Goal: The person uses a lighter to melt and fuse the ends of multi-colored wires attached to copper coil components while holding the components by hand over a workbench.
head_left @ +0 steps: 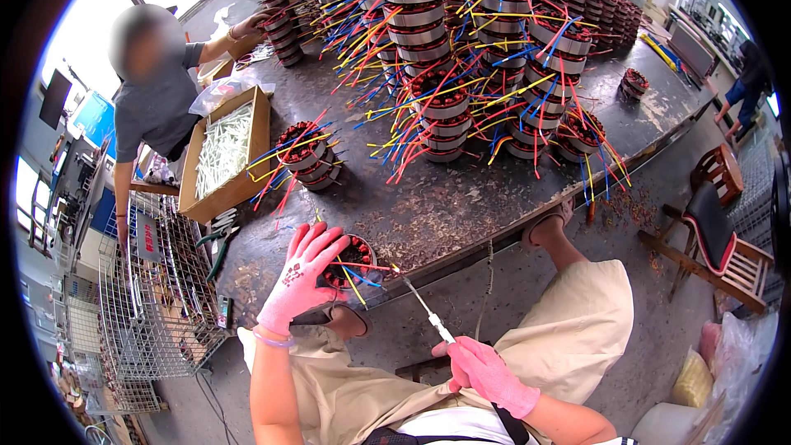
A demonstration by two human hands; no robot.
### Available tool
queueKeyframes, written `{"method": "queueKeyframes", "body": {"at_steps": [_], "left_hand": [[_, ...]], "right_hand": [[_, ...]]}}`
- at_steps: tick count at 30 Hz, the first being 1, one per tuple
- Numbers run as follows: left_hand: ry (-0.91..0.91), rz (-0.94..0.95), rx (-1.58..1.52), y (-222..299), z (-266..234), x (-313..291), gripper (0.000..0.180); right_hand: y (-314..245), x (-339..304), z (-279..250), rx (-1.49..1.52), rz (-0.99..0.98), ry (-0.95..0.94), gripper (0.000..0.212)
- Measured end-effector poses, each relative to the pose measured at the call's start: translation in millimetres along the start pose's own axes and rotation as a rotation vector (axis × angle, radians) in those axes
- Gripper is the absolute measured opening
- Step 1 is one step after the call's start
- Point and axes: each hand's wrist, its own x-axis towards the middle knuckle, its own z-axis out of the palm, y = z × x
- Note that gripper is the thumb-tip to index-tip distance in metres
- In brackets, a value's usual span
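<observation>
My left hand (301, 276), in a pink glove, rests on top of a round motor stator (354, 257) with copper windings and red, yellow and blue wires, at the near edge of the dark workbench (461, 206). My right hand (486, 372), also gloved pink, grips a thin white tube or sleeve (428, 309) that a wire from the stator runs into. The tube slants up and left toward the stator. My legs in beige trousers show below.
Stacks of wired stators (461, 58) fill the bench's far half; a small stack (309, 155) stands near a cardboard box of white tubes (227, 152). Another person (156, 91) sits at the left. Wire baskets (156, 297) stand lower left, wooden chairs (725, 239) to the right.
</observation>
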Motion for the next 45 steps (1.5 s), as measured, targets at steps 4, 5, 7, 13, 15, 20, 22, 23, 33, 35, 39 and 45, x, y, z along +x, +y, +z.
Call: {"method": "queueKeyframes", "body": {"at_steps": [4, 5, 7, 13, 15, 20, 22, 23, 33, 35, 39, 45], "left_hand": [[0.017, 0.002, -0.019, 2, -1, 0, 0.093], [0.015, 0.0, -0.02, 2, 0, 0, 0.093], [0.01, -0.004, -0.02, 2, 0, 0, 0.094], [0.001, -0.004, -0.026, 1, -1, 1, 0.094], [0.002, -0.011, -0.034, 1, -1, -1, 0.095], [0.005, -0.004, -0.022, 1, -1, 0, 0.094], [0.008, -0.003, -0.017, 1, 0, 0, 0.094], [0.007, -0.003, -0.019, 1, 0, 0, 0.094], [0.049, -0.014, -0.046, 4, -4, 2, 0.091], [0.079, -0.027, -0.061, 5, -6, 2, 0.09], [0.205, -0.059, -0.002, 6, -1, -2, 0.09], [0.15, -0.061, -0.102, -1, -2, -7, 0.089]], "right_hand": [[-4, -1, 1, -0.019, 0.011, 0.006, 0.035], [-4, -1, 2, -0.02, 0.008, 0.006, 0.035], [-4, -1, 2, -0.022, 0.003, 0.007, 0.035], [3, 2, -2, 0.02, -0.018, -0.001, 0.035], [-2, 1, 1, -0.012, -0.02, -0.001, 0.035], [1, 2, 0, -0.002, -0.015, -0.004, 0.035], [0, 1, 0, -0.005, -0.017, -0.011, 0.035], [0, 1, 0, -0.005, -0.02, -0.01, 0.035], [2, 1, -3, -0.009, -0.017, 0.013, 0.036], [-3, -2, -2, -0.025, -0.018, 0.018, 0.035], [-3, -7, -1, -0.08, -0.015, 0.029, 0.039], [-2, -4, 4, -0.098, -0.019, 0.017, 0.04]]}}
